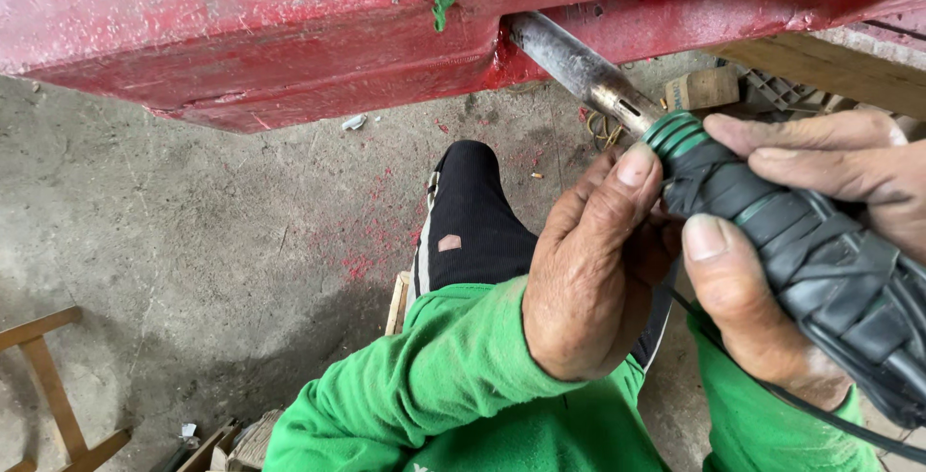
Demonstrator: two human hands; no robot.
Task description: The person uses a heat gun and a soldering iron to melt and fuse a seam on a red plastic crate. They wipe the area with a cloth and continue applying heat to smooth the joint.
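Both hands gripping black tape-wrapped handheld tool with green collar (pixel 772 231), steadying its grey metal nozzle (pixel 579 67) against red painted steel beam (pixel 241 38). Left hand (pixel 588 269) pinching collar, fingers closed; right hand (pixel 801 241) wrapping body, supporting weight above concrete floor (pixel 193 241).

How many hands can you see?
2. The left hand steadies the front of the black tape-wrapped tool. The right hand wraps around its handle from the right side. No other hands show.
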